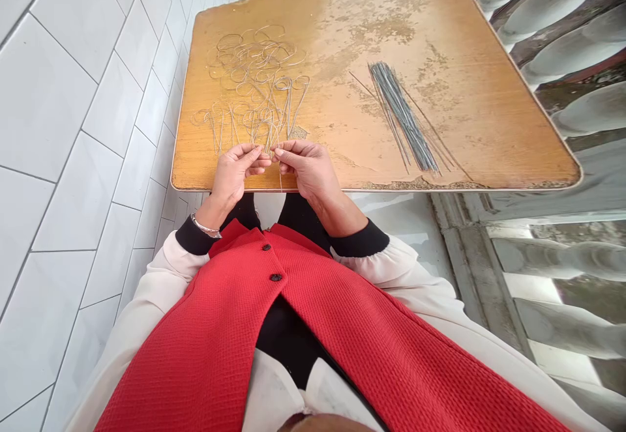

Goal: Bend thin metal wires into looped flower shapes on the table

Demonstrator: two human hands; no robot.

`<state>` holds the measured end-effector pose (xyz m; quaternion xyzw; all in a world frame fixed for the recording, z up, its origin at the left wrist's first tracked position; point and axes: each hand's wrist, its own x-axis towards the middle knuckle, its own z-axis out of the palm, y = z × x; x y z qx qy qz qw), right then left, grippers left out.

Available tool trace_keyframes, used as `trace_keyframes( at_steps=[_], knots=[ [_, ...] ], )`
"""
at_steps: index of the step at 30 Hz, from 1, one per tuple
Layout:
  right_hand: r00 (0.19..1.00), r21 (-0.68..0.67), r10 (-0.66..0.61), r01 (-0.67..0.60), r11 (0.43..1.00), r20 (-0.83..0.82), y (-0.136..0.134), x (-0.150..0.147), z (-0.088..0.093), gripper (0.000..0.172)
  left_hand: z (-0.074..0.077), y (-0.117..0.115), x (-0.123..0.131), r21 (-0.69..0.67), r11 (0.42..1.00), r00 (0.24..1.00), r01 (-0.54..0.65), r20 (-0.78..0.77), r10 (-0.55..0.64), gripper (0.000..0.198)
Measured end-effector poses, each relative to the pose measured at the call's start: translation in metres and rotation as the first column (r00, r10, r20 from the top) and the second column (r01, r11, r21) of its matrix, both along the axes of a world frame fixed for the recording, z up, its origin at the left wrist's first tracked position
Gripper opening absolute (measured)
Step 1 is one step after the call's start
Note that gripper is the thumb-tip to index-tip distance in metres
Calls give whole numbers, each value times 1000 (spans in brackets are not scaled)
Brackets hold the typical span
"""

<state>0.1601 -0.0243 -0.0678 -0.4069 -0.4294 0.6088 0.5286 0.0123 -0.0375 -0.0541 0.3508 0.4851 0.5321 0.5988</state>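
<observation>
Close together at the table's near edge, my left hand [238, 170] and my right hand [308, 163] are both closed in a pinch. Between their fingertips is a thin metal wire [280, 181], its lower end hanging past my right fingers. The fingers partly hide it, so its bent shape is hard to make out. Just beyond my hands lies a loose pile of looped wires [289, 103], with round curled heads and straight legs, some tangled together. Away to the right rests a bundle of straight grey wires [403, 116], with several single ones lying loose beside it.
The wooden table [342, 41] has a worn, peeling top and rounded corners. A white tiled wall [98, 106] runs close along the left. On the right stands a white balustrade [581, 47] with thick balusters.
</observation>
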Motion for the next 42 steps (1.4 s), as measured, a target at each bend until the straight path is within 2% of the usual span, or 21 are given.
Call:
trace_keyframes(
  at_steps=[3,10,16,19,22,26,32,34,37,42],
  knots=[
    [999,29,-28,28,999,17,1,-1,-3,16,-1,-1,2,-10,1000,1000,-26,0,26,8],
    [983,116,-180,175,978,30,0,-8,-13,11,1,-2,10,13,998,994,-69,82,68,13],
    [972,102,-233,234,967,-22,-3,-12,-16,15,4,-4,17,23,995,994,-94,65,92,12],
    [976,69,-217,219,973,-32,-3,-10,-14,17,3,-4,16,29,996,996,-84,46,83,11],
    [990,11,-141,142,990,-15,-1,-6,-10,20,2,-2,13,33,998,999,-53,12,53,11],
    [997,-23,-71,70,997,-12,1,-1,-4,24,4,2,5,52,999,995,-15,-93,20,12],
    [999,-43,-39,38,998,-14,2,1,-1,18,3,7,-3,64,998,976,21,-217,-7,12],
    [1000,-52,-26,26,998,-8,3,2,-1,18,0,7,-6,108,994,957,20,-289,12,21],
    [1000,-56,-9,9,998,-1,3,3,0,19,-10,8,-13,245,969,898,45,-434,68,37],
    [999,-69,23,-26,997,-37,4,4,1,21,-29,9,-26,494,850,764,183,-615,193,42]
  ],
)
